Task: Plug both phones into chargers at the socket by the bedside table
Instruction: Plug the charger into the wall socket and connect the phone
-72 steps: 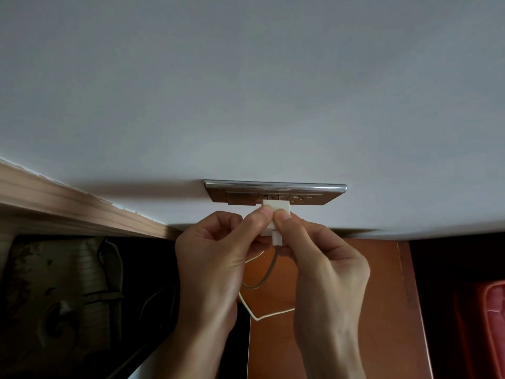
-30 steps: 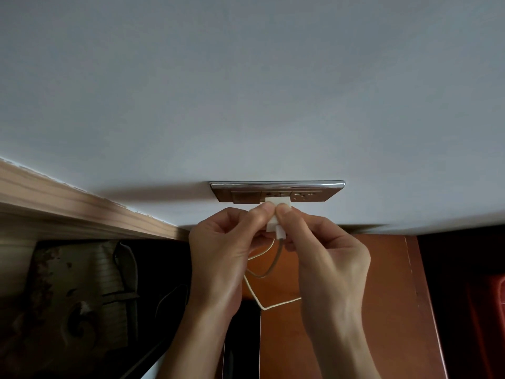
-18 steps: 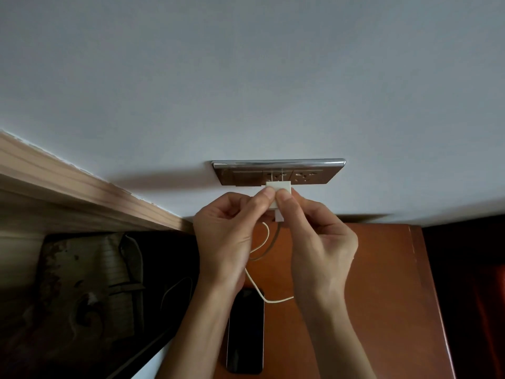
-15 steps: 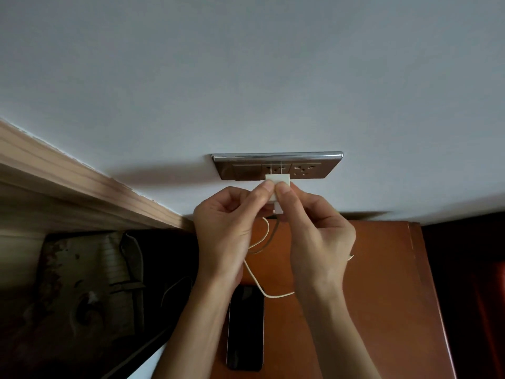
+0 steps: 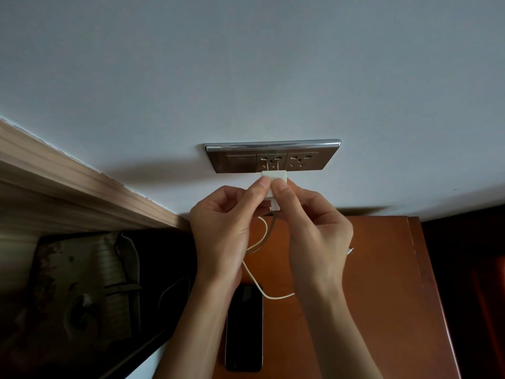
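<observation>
A metal socket panel [image 5: 240,162] sits on the pale wall above the bedside table. A small white charger plug [image 5: 274,175] is at the middle outlet, its prongs just visible between plug and panel. My left hand [image 5: 224,231] and my right hand [image 5: 314,228] both pinch the plug from either side with thumb and forefinger. A white cable [image 5: 259,288] hangs from the plug and loops down over the table. One dark phone [image 5: 244,329] lies face up on the table below my left wrist. Only this one phone shows.
The orange-brown bedside table [image 5: 382,296] runs under the socket. A wooden headboard edge [image 5: 68,192] slants along the left. Below it lies a dark gap with a bag [image 5: 82,283] and cords. A red object [image 5: 492,296] shows at the far right.
The view has tilted down, bringing the phone and more of the table into sight. Both hands stay pinched on the plug at the middle outlet, and the prongs now show.
</observation>
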{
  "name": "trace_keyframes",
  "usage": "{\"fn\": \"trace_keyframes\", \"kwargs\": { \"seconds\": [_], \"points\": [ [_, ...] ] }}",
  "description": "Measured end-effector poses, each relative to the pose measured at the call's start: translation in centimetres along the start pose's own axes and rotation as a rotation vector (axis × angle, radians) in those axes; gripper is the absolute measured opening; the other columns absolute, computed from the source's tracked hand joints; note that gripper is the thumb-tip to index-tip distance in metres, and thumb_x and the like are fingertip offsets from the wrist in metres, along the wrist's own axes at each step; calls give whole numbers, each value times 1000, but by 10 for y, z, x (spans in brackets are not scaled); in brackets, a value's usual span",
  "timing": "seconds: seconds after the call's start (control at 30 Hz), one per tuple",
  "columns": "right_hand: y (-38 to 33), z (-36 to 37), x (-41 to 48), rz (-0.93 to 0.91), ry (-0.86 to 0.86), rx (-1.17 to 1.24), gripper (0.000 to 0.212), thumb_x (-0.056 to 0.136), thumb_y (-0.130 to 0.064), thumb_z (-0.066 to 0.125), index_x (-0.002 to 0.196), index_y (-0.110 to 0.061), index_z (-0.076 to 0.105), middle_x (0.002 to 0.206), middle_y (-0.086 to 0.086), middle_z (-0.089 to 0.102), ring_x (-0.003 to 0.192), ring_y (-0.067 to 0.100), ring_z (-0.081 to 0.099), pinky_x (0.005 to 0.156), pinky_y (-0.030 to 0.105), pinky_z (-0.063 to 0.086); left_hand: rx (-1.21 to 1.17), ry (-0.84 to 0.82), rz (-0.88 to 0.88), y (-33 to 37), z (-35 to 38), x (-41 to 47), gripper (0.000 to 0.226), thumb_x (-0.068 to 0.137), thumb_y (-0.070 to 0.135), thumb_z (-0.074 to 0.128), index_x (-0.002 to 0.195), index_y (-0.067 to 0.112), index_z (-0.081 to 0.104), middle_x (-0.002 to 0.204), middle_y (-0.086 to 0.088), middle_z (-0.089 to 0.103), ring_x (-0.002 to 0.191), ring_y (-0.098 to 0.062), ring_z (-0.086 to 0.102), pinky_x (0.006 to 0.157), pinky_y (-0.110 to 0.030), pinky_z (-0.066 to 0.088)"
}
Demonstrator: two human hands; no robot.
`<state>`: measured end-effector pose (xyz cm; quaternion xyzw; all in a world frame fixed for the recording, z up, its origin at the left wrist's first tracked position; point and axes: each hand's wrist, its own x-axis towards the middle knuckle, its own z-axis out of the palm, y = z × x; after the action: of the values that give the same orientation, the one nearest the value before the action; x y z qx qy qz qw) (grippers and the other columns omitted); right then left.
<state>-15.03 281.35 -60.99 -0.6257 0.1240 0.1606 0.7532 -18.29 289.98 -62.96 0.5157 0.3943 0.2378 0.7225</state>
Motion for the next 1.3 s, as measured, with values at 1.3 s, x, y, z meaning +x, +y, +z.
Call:
{"fn": "trace_keyframes", "kwargs": {
  "seconds": [1.3],
  "points": [
    [-20, 2, -1, 26, -2, -99, 11, 83, -24, 79, 83, -13, 82, 84, -1, 81, 87, 13, 77, 82, 24, 60, -83, -1, -81, 20, 5, -7, 37, 64, 30, 85, 78, 2, 64, 80, -18, 73, 72, -24, 73, 65, -31, 59]
  ]
}}
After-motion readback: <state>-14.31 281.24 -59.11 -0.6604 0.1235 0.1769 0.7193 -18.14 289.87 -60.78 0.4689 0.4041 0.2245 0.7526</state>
